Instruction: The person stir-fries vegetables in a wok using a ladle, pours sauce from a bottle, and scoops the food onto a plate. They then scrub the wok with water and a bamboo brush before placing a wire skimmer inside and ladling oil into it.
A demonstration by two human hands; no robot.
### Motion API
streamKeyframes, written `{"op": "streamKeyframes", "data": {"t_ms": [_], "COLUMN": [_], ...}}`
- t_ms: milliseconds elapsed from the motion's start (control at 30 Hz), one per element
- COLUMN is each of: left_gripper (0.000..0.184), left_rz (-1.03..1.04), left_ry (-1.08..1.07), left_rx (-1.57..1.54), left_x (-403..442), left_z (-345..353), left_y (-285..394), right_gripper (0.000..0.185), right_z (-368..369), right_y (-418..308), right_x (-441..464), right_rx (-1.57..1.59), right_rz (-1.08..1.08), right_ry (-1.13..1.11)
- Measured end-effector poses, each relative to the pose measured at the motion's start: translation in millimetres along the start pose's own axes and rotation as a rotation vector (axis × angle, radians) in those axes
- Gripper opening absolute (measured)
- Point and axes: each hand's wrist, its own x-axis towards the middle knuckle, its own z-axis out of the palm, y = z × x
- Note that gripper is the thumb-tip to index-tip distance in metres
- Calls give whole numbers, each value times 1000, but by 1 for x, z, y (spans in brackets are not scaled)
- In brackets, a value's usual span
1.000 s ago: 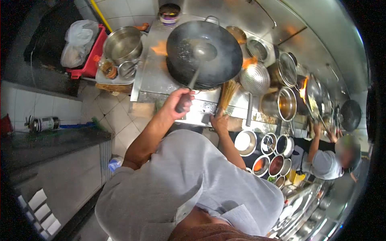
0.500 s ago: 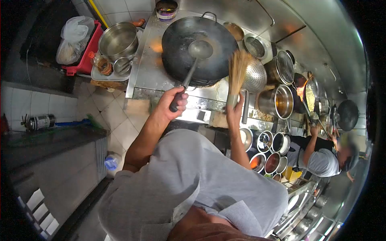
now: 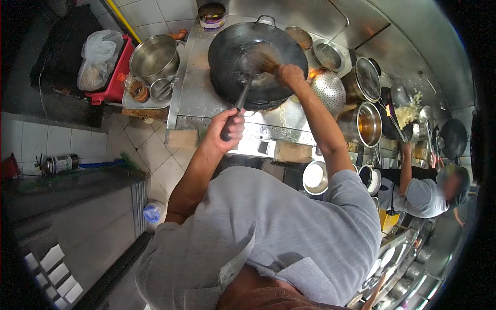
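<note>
A large black wok [image 3: 227,46] sits on the steel stove. My left hand [image 3: 226,130] is closed round the dark handle of a ladle [image 3: 243,96], whose bowl rests inside the wok. Over the wok's right side, my right hand [image 3: 290,76] grips a bamboo brush [image 3: 267,63], its bristles down in the wok beside the ladle's bowl. Just right of the wok lies a perforated strainer [image 3: 328,92].
At left stand a steel pot [image 3: 154,58], a sauce bottle [image 3: 135,89] and a red crate [image 3: 120,77]. Several pots, including one with brown liquid [image 3: 367,124], line the right side. Farther right, a co-worker [image 3: 421,196] tosses food in another wok.
My right hand has moved up and left with the brush, from the stove's front edge into the wok. My left hand still holds the ladle. Food now rises above the co-worker's wok.
</note>
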Motion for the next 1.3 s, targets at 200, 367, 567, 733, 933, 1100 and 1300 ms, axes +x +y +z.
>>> {"op": "streamKeyframes", "data": {"t_ms": [200,367,567,733,933,1100,1300], "left_gripper": [26,39,74,76,73,70,69], "left_rz": [16,22,474,130,145,506,416], "left_ry": [197,331,335,580,583,414,155], "left_rx": [-70,996,2377,2464,2499,2249,2205], "left_x": [-18,-52,-60,-81,-88,-74,1], "left_z": [11,28,-22,18,3,-44,-12], "left_y": [31,50,66,50,58,36,-46], "right_gripper": [30,51,51,36,38,50,57], "right_z": [-9,-76,-18,-14,-7,-7,-13], "right_y": [44,63,60,75,68,85,112], "right_x": [-12,-39,-10,-8,-2,-75,-170], "right_rx": [-396,258,814,1304,890,1359,1479], "right_rz": [-328,32,142,178,201,269,236], "right_ry": [201,218,98,-49,-296,248,568]}}
